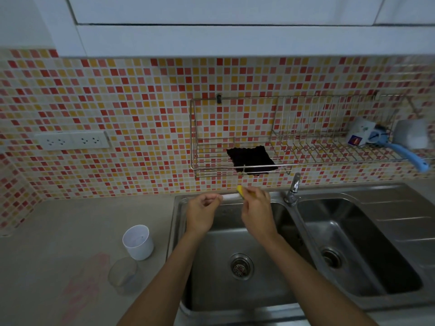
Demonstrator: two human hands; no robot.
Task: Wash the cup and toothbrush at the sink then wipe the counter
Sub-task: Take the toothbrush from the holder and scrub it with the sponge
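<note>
Both hands are raised over the back of the left sink basin (211,285). My right hand (256,210) is shut on a blurred toothbrush (229,197); its yellow end sticks up above my fingers. A white stretch of the toothbrush runs left to my left hand (202,214), whose curled fingertips pinch that end. A white cup (138,242) stands upright on the grey counter (58,231), left of the sink. A black cloth (250,161) lies on the wire wall rack (195,165) above my hands.
A clear cup (123,275) stands in front of the white cup, beside a pink stain (87,285) on the counter. The faucet (293,189) rises between the two basins. A blue dish brush (404,154) and containers sit at the rack's right end. Wall sockets (71,140) are at the left.
</note>
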